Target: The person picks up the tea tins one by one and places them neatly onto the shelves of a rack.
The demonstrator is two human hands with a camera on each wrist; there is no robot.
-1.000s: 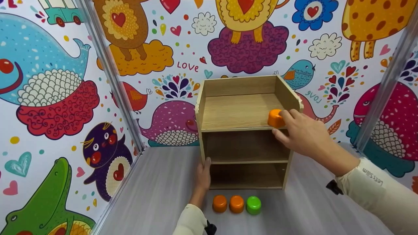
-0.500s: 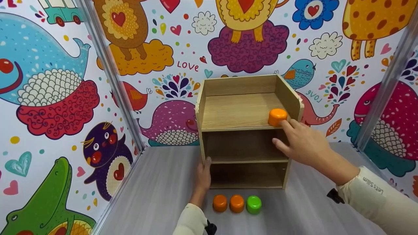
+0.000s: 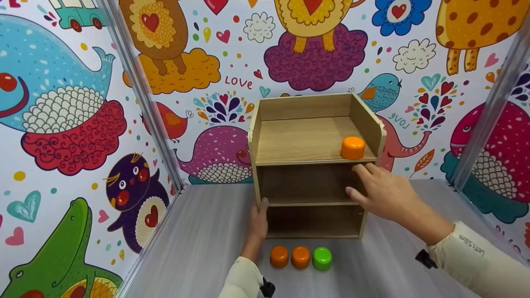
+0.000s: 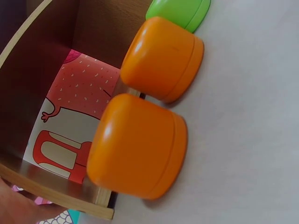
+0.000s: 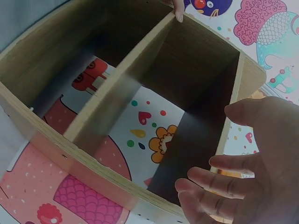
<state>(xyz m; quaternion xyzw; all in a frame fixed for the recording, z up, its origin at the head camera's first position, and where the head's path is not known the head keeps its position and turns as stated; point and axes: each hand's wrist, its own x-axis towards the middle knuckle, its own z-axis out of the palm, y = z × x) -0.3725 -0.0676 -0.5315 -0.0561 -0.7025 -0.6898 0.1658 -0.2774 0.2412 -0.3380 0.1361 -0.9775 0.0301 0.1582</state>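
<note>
A wooden shelf unit (image 3: 306,142) stands upright before me. My left hand (image 3: 258,221) grips its left side panel, thumb on the front edge; in the right wrist view the thumb tip shows over that panel. One orange round plastic piece (image 3: 352,148) sits on the top board, near its front right corner. Just below it, in front of the upper compartment, my right hand (image 3: 383,192) holds nothing, its fingers parted and slightly bent. On the table lie two more orange pieces (image 3: 279,256) (image 3: 301,257) and a green piece (image 3: 322,258), in a row before the shelf.
The two compartments under the top board are open at the back; the backdrop shows through in the wrist views. Cartoon-printed walls (image 3: 223,54) enclose the grey table (image 3: 198,231) at the back and sides.
The right hand has let go of the orange piece on the top board and moved down from it. The left hand has stayed on the side panel.
</note>
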